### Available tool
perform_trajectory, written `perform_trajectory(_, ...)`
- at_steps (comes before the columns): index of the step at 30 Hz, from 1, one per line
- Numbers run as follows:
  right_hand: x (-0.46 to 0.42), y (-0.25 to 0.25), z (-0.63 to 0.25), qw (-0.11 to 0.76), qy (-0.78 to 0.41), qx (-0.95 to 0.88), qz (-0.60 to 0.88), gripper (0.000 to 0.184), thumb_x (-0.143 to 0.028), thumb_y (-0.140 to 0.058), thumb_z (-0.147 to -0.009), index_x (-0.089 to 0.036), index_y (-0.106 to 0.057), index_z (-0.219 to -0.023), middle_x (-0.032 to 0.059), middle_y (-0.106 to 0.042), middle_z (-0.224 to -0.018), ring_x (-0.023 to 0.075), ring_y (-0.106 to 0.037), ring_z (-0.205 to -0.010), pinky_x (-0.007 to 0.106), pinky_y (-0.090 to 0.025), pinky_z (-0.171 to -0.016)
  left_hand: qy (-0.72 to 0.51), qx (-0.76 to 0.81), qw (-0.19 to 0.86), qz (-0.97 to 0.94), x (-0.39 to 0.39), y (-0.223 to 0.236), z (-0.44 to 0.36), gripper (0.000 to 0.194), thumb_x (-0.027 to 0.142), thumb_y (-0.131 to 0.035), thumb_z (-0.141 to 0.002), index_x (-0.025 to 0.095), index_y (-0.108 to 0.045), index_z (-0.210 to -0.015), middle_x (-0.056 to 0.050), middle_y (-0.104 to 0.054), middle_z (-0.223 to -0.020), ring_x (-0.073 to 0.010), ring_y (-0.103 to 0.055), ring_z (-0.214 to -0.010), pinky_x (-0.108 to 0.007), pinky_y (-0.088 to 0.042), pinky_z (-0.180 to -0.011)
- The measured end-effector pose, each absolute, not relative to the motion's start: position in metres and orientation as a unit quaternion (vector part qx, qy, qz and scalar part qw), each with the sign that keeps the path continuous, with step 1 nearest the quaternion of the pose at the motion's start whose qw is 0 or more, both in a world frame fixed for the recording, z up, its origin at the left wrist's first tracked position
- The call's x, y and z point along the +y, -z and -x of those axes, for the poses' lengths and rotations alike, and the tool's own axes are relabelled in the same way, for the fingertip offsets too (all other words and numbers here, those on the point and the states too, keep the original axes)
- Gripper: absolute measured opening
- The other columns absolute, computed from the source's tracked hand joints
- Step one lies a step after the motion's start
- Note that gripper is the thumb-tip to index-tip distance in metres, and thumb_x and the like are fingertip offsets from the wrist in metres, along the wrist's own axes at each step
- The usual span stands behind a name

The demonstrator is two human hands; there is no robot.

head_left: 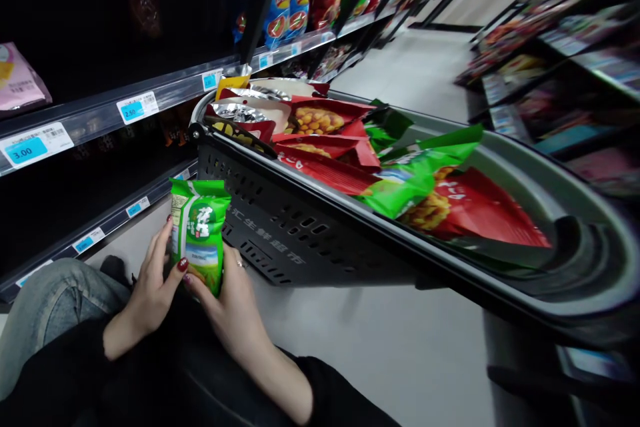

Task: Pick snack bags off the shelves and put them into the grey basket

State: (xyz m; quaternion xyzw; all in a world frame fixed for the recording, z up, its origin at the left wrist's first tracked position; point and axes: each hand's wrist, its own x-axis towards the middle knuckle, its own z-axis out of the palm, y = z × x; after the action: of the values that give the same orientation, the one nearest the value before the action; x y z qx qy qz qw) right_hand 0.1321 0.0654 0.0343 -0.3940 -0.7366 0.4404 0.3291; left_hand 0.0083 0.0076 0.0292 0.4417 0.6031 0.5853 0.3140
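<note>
A small green snack packet (199, 230) stands upright between both of my hands, just in front of a black shopping basket (280, 230). My left hand (150, 287) grips its left edge, thumb on the front. My right hand (231, 297) wraps its right side and bottom; a ring shows on one finger. The basket is full of red snack bags (465, 210), green snack bags (415, 177) and a silver-lined bag (245, 113).
Dark shelves with blue price tags (137, 107) run along the left; chip bags (287, 10) sit farther up. A pale floor aisle (415, 67) leads away between shelves. More stocked shelves (560, 47) stand on the right. My knee in jeans (45, 307) is at lower left.
</note>
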Motion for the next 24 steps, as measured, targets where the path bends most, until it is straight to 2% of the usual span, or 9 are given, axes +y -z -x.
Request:
perform_trajectory(2,0.057,-0.036,-0.133,0.331,-0.394,-0.783,0.350,0.051,-0.024,-0.054,-0.080,-0.018,-0.038,-0.128,0.0146,-0.048,-0.115,0.0259,-0.049,-0.108,0.044,-0.044,-0.091,-0.588,0.565,0.405,-0.414,0.007,-0.030,-0.007,0.063,0.028,-0.052,-0.084,0.023,-0.024,-0.140,-0.006,-0.026,-0.149,-0.0203,-0.024,-0.135,-0.030,-0.023,-0.109)
perform_trajectory(4,0.052,-0.038,-0.136,0.328,-0.364,-0.824,0.284,0.058,-0.020,-0.049,-0.082,-0.017,-0.028,-0.136,0.0172,-0.041,-0.123,0.0266,-0.044,-0.115,0.044,-0.043,-0.094,-0.602,0.511,0.514,-0.335,0.006,-0.032,-0.002,0.067,0.026,-0.062,-0.077,0.022,-0.032,-0.136,-0.008,-0.044,-0.138,-0.0241,-0.042,-0.125,-0.032,-0.034,-0.102)
perform_trajectory(6,0.050,-0.041,-0.139,0.323,-0.339,-0.860,0.204,0.059,-0.014,-0.047,-0.082,-0.019,-0.029,-0.137,0.0162,-0.041,-0.126,0.0263,-0.043,-0.116,0.043,-0.043,-0.094,-0.618,0.466,0.585,-0.242,0.006,-0.033,0.003,0.060,0.024,-0.069,-0.066,0.018,-0.048,-0.122,-0.009,-0.064,-0.114,-0.0262,-0.060,-0.103,-0.032,-0.047,-0.086)
perform_trajectory(9,0.054,-0.048,-0.143,0.346,-0.332,-0.868,0.129,0.045,-0.007,-0.046,-0.081,-0.025,-0.046,-0.122,0.0097,-0.053,-0.113,0.0209,-0.051,-0.103,0.036,-0.046,-0.087,-0.624,0.433,0.632,-0.153,0.006,-0.036,0.007,0.049,0.018,-0.068,-0.058,0.013,-0.059,-0.106,-0.007,-0.071,-0.084,-0.0221,-0.066,-0.075,-0.027,-0.051,-0.065)
perform_trajectory(12,0.063,-0.050,-0.145,0.412,-0.340,-0.815,0.227,0.027,-0.013,-0.053,-0.080,-0.023,-0.052,-0.104,0.0065,-0.055,-0.097,0.0188,-0.052,-0.090,0.033,-0.046,-0.076,-0.608,0.433,0.656,-0.109,0.006,-0.040,0.005,0.050,0.016,-0.064,-0.058,0.010,-0.060,-0.108,-0.007,-0.072,-0.079,-0.0177,-0.064,-0.058,-0.025,-0.049,-0.051)
perform_trajectory(15,0.074,-0.047,-0.144,0.398,-0.427,-0.732,0.351,0.037,-0.030,-0.060,-0.075,-0.021,-0.048,-0.109,0.0078,-0.052,-0.099,0.0213,-0.050,-0.090,0.037,-0.045,-0.077,-0.604,0.447,0.652,-0.102,0.005,-0.040,0.002,0.054,0.016,-0.063,-0.061,0.011,-0.057,-0.114,-0.008,-0.073,-0.082,-0.0212,-0.066,-0.062,-0.027,-0.051,-0.051)
perform_trajectory(17,0.080,-0.045,-0.143,0.331,-0.552,-0.677,0.356,0.044,-0.037,-0.061,-0.072,-0.020,-0.048,-0.110,0.0088,-0.053,-0.104,0.0228,-0.052,-0.095,0.039,-0.044,-0.083,-0.605,0.444,0.653,-0.106,0.005,-0.038,0.001,0.055,0.017,-0.063,-0.062,0.012,-0.055,-0.117,-0.009,-0.073,-0.087,-0.0244,-0.068,-0.073,-0.030,-0.053,-0.059)
perform_trajectory(20,0.086,-0.046,-0.141,0.254,-0.695,-0.591,0.320,0.042,-0.040,-0.063,-0.068,-0.020,-0.053,-0.104,0.0079,-0.057,-0.109,0.0239,-0.055,-0.098,0.037,-0.044,-0.086,-0.597,0.422,0.676,-0.095,0.006,-0.035,0.002,0.053,0.020,-0.065,-0.063,0.011,-0.057,-0.114,-0.011,-0.072,-0.090,-0.0266,-0.068,-0.082,-0.034,-0.054,-0.070)
perform_trajectory(24,0.087,-0.049,-0.139,0.267,-0.732,-0.533,0.330,0.041,-0.039,-0.069,-0.063,-0.023,-0.055,-0.098,0.0038,-0.064,-0.104,0.0248,-0.058,-0.098,0.037,-0.046,-0.086,-0.575,0.418,0.698,-0.092,0.006,-0.038,0.003,0.049,0.020,-0.065,-0.062,0.012,-0.059,-0.110,-0.011,-0.072,-0.090,-0.0270,-0.067,-0.085,-0.035,-0.053,-0.074)
